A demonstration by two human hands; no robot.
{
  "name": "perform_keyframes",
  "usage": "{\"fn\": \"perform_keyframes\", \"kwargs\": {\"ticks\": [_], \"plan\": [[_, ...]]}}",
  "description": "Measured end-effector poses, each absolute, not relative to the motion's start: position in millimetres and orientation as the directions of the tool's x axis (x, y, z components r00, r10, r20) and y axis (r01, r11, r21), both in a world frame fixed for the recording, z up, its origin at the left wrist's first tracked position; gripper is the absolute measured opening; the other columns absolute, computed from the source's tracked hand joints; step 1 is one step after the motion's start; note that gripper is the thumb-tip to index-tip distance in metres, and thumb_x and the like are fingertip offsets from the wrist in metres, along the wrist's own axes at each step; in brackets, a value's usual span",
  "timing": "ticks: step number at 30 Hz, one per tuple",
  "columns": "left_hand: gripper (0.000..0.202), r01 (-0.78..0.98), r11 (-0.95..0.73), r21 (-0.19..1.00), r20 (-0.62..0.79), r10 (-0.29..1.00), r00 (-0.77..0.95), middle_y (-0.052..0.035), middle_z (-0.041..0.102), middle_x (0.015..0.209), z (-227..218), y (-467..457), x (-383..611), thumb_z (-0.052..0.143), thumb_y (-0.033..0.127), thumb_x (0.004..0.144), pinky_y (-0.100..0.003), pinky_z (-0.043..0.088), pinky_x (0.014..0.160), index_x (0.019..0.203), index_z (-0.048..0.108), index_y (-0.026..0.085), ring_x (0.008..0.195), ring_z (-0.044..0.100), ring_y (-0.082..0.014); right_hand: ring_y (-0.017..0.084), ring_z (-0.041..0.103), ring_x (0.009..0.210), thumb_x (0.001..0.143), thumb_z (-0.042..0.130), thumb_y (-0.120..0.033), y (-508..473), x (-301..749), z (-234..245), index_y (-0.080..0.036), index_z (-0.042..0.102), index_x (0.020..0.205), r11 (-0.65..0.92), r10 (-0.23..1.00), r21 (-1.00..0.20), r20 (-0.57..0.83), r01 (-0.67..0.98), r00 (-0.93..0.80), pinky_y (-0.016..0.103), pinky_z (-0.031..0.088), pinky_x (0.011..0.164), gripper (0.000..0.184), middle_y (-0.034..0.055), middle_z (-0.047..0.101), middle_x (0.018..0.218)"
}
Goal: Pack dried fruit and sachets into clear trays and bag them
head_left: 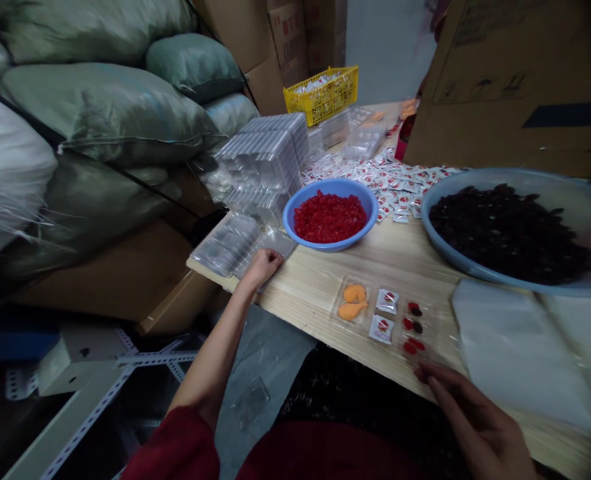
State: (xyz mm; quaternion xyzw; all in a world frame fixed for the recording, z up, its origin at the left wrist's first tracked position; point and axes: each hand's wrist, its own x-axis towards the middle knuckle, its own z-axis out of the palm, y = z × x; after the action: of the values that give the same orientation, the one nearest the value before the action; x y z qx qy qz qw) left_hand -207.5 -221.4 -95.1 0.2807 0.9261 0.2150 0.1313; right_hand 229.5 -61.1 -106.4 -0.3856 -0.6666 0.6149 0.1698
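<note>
My left hand (263, 265) reaches out to the table's left edge, fingers curled onto a clear plastic tray (270, 245) lying beside a low pile of the same trays (225, 241). My right hand (475, 417) rests near the front edge, fingers loosely stretched, fingertips touching the near corner of a filled clear tray (385, 315). That tray holds two orange pieces (354, 301), two small white sachets (385, 313) and several red and dark candies (414, 327).
A blue bowl of red candies (330, 215) stands mid-table; a large blue basin of dark pieces (512, 230) is at right. Loose sachets (400, 187), stacked clear trays (265, 160), a yellow basket (321, 93), a cardboard box (515, 80), plastic bags (515, 347) and stuffed sacks (105, 113) surround them.
</note>
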Motion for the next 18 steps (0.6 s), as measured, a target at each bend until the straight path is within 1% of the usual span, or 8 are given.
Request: {"fn": "perform_keyframes", "kwargs": {"ticks": [4, 7, 10, 13, 15, 16, 18], "plan": [[0.013, 0.518, 0.782, 0.345, -0.081, 0.575, -0.814, -0.0071, 0.068, 0.074, -86, -213, -196, 0.055, 0.018, 0.076, -0.030, 0.041, 0.071, 0.077, 0.068, 0.015, 0.075, 0.061, -0.0205, 0.030, 0.061, 0.121, 0.084, 0.066, -0.052, -61, 232, -114, -0.025, 0.071, 0.113, -0.070, 0.717, -0.951, -0.258, 0.303, -0.647, 0.045, 0.045, 0.110, 0.040, 0.0073, 0.070, 0.123], [0.012, 0.537, 0.794, 0.285, -0.053, 0.572, -0.818, -0.0107, 0.069, 0.078, -82, -209, -185, 0.057, 0.019, 0.077, -0.032, 0.042, 0.073, 0.078, 0.068, 0.016, 0.079, 0.063, -0.0239, 0.030, 0.061, 0.122, 0.084, 0.066, -0.052, -61, 233, -114, -0.025, 0.071, 0.113, -0.070, 0.713, -0.952, -0.256, 0.296, -0.653, 0.045, 0.045, 0.111, 0.040, 0.0073, 0.069, 0.124], [0.013, 0.538, 0.797, 0.274, 0.007, 0.557, -0.830, -0.0105, 0.068, 0.080, -77, -213, -177, 0.054, 0.021, 0.081, -0.033, 0.043, 0.074, 0.080, 0.066, 0.017, 0.078, 0.063, -0.0239, 0.030, 0.062, 0.121, 0.084, 0.066, -0.052, -62, 234, -113, -0.026, 0.071, 0.114, -0.069, 0.707, -0.952, -0.258, 0.298, -0.658, 0.044, 0.048, 0.108, 0.040, 0.0073, 0.069, 0.124], [0.016, 0.523, 0.800, 0.295, 0.111, 0.515, -0.850, -0.0088, 0.067, 0.084, -66, -226, -172, 0.048, 0.022, 0.087, -0.032, 0.043, 0.075, 0.089, 0.062, 0.017, 0.079, 0.061, -0.0219, 0.030, 0.062, 0.120, 0.083, 0.067, -0.053, -62, 234, -113, -0.026, 0.071, 0.113, -0.055, 0.716, -0.953, -0.245, 0.298, -0.653, 0.042, 0.050, 0.106, 0.041, 0.0069, 0.070, 0.123], [0.016, 0.514, 0.786, 0.343, 0.210, 0.470, -0.858, -0.0072, 0.065, 0.088, -53, -238, -166, 0.045, 0.023, 0.090, -0.031, 0.043, 0.076, 0.093, 0.059, 0.017, 0.080, 0.059, -0.0197, 0.030, 0.063, 0.119, 0.081, 0.068, -0.055, -60, 232, -113, -0.026, 0.072, 0.111, -0.056, 0.725, -0.953, -0.244, 0.298, -0.644, 0.041, 0.050, 0.106, 0.042, 0.0068, 0.071, 0.120], [0.015, 0.516, 0.758, 0.398, 0.275, 0.438, -0.856, -0.0060, 0.064, 0.088, -44, -243, -160, 0.045, 0.024, 0.091, -0.030, 0.043, 0.076, 0.093, 0.058, 0.018, 0.079, 0.058, -0.0184, 0.030, 0.063, 0.118, 0.080, 0.068, -0.057, -60, 231, -112, -0.026, 0.073, 0.109, -0.062, 0.727, -0.952, -0.249, 0.301, -0.640, 0.041, 0.050, 0.105, 0.043, 0.0070, 0.072, 0.119], [0.013, 0.533, 0.626, 0.569, 0.398, 0.358, -0.845, -0.0026, 0.060, 0.083, -21, -252, -139, 0.048, 0.028, 0.093, -0.028, 0.042, 0.072, 0.092, 0.056, 0.019, 0.074, 0.055, -0.0158, 0.031, 0.063, 0.119, 0.079, 0.068, -0.058, -63, 226, -108, -0.025, 0.074, 0.107, -0.081, 0.722, -0.947, -0.271, 0.312, -0.637, 0.042, 0.050, 0.105, 0.043, 0.0075, 0.072, 0.118]]}}
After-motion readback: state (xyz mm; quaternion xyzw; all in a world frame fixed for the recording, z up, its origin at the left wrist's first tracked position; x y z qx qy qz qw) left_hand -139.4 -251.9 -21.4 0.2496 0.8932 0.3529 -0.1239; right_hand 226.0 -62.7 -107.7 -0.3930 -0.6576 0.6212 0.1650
